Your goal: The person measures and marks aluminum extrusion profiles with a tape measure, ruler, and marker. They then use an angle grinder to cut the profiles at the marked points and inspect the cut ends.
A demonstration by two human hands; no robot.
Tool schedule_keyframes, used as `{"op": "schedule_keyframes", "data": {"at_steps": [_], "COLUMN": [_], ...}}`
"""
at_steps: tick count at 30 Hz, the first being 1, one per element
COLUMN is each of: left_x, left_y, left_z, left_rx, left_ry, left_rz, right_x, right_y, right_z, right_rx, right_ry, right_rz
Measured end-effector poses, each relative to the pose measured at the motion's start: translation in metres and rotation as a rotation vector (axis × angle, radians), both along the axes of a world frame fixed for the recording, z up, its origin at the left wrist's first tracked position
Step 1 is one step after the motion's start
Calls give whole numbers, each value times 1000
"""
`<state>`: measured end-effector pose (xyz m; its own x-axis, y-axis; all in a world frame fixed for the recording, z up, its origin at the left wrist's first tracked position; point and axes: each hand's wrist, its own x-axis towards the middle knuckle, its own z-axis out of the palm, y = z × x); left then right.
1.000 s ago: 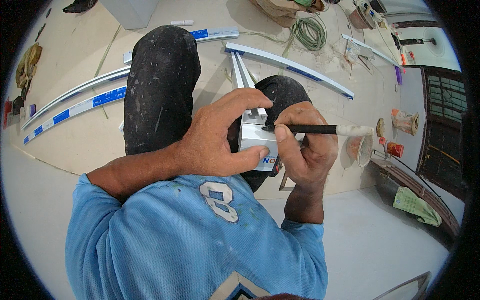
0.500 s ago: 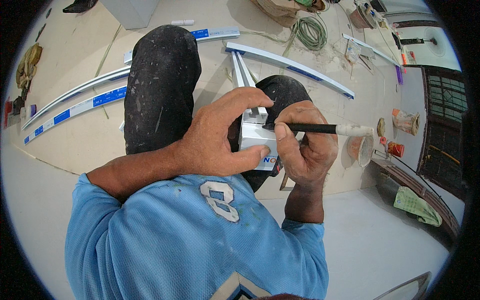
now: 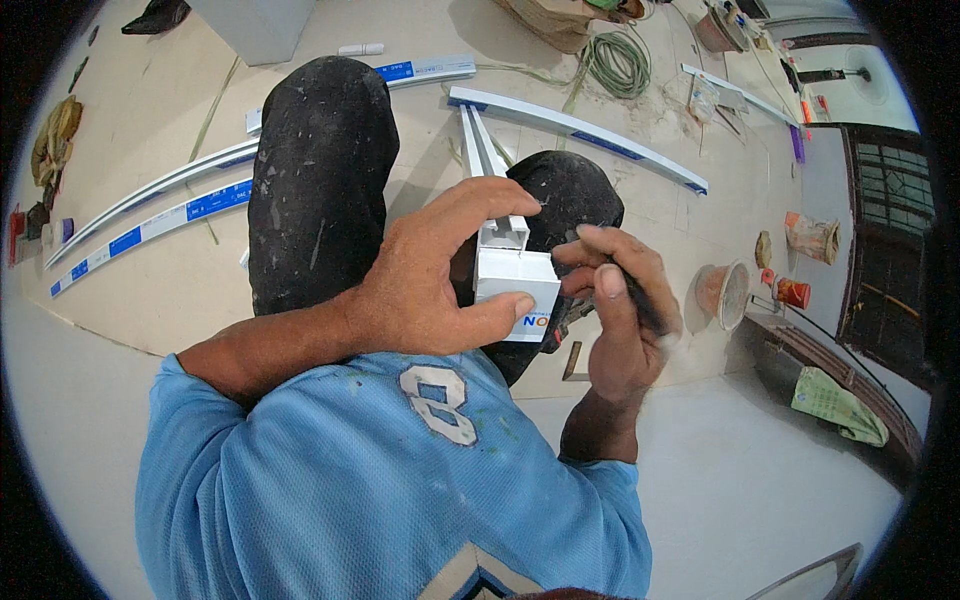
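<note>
My left hand is closed around a short white profile piece with coloured lettering on its side. Its index finger reaches over a long white channel profile, whose open end butts against the piece between my knees. A dark line marks the joint. To the right, my right hand holds a black marker, tilted back in the fist and partly blurred. Its fingertips are beside the right edge of the profile piece, and the marker's tip is hidden.
Blue-and-white profiles lie on the tiled floor to the left, another profile ahead. Farther off are a coil of green hose and a white capped marker. Buckets and a red can stand at right.
The marker has left the joint and swung back within my right hand, which has turned and moved slightly down. My left hand keeps its hold on the profile piece.
</note>
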<state>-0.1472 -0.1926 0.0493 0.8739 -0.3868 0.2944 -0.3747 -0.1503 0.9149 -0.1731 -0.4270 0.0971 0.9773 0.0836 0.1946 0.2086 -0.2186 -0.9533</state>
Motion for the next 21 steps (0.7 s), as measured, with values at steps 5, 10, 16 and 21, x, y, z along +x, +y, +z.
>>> {"op": "schedule_keyframes", "data": {"at_steps": [5, 10, 16, 21], "left_x": [2, 14, 42, 87], "left_y": [3, 18, 39, 33], "left_z": [0, -20, 4, 5], "left_rx": [-2, -81, -128, 87], "left_ry": [-15, -40, 59, -80], "left_rz": [-6, -86, -94, 245], "right_x": [-2, -3, 9, 23], "right_y": [6, 9, -6, -19], "right_z": [4, 11, 18, 17], "right_rx": [-178, -138, -140, -221], "right_ry": [-50, 115, -108, -169], "right_rz": [80, 79, 53, -169]}}
